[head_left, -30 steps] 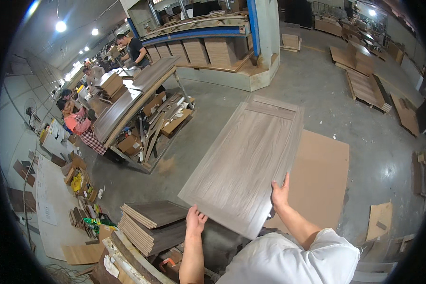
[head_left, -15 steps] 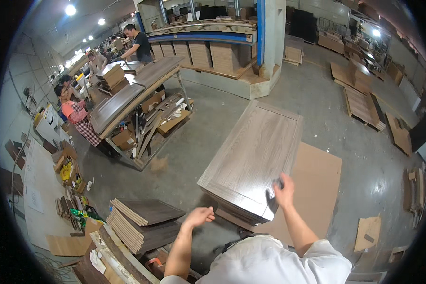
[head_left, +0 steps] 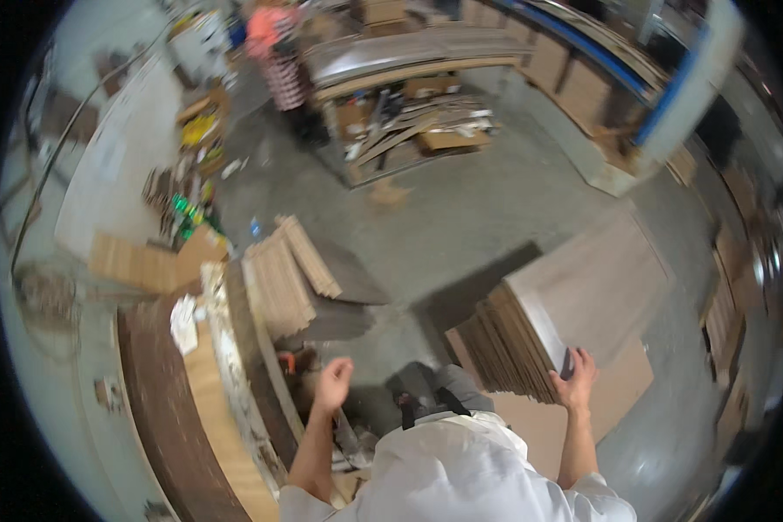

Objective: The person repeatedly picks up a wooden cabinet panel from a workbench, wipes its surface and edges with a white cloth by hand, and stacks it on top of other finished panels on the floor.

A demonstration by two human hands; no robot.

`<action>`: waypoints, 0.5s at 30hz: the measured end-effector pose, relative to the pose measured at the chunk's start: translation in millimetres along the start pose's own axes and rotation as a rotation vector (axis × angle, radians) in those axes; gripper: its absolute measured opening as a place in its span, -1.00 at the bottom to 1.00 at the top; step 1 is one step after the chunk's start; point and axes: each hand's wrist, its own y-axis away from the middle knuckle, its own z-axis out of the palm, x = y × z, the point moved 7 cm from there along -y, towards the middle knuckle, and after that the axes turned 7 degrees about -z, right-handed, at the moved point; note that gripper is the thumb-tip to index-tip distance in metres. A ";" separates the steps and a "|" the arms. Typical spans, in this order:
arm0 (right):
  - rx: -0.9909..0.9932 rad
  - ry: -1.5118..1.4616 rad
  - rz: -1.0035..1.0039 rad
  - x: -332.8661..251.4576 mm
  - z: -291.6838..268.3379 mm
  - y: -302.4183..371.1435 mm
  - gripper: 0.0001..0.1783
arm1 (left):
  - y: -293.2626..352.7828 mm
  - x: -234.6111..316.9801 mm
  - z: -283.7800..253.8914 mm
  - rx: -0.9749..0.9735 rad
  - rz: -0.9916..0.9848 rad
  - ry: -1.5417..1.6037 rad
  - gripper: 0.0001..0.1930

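My right hand [head_left: 576,379] is at the near edge of a stack of wood-grain panels [head_left: 596,274], fingers curled round a small dark block [head_left: 567,364] whose kind I cannot make out. The top panel is greyish brown and catches the light along its near edge. Over the gap left of the stack, my left hand [head_left: 333,384] hangs in the air with fingers loosely curled together; nothing shows in it. It is nearest to a bench with a worn wooden edge and an orange-handled thing [head_left: 297,358], which is blurred.
A cardboard sheet [head_left: 628,393] lies under the panel stack. More panels [head_left: 280,283] lean in a pile ahead of my left hand. Farther off stands a worktable [head_left: 413,65] with scrap beneath, beside a person in a checked apron [head_left: 289,83]. A blue-framed machine [head_left: 670,96] stands at far right.
My view has swung to the left, so the panel stack and worktable sit farther right in it. My right hand is now at the stack's near edge; my left hand is farther from the stack.
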 end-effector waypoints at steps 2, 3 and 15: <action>0.118 0.043 -0.021 -27.5 -4.9 -25.0 -0.33 | -3.4 23.8 -79.9 0.433 0.326 -0.289 -0.76; 0.123 0.055 -0.066 -57.2 -0.5 -45.5 -0.42 | -10.0 1.7 -130.8 0.506 0.304 -0.242 -0.77; -0.632 -0.705 -0.371 -430.9 360.9 -221.1 -0.58 | 28.2 -52.9 -285.8 0.994 -0.599 -0.807 -0.11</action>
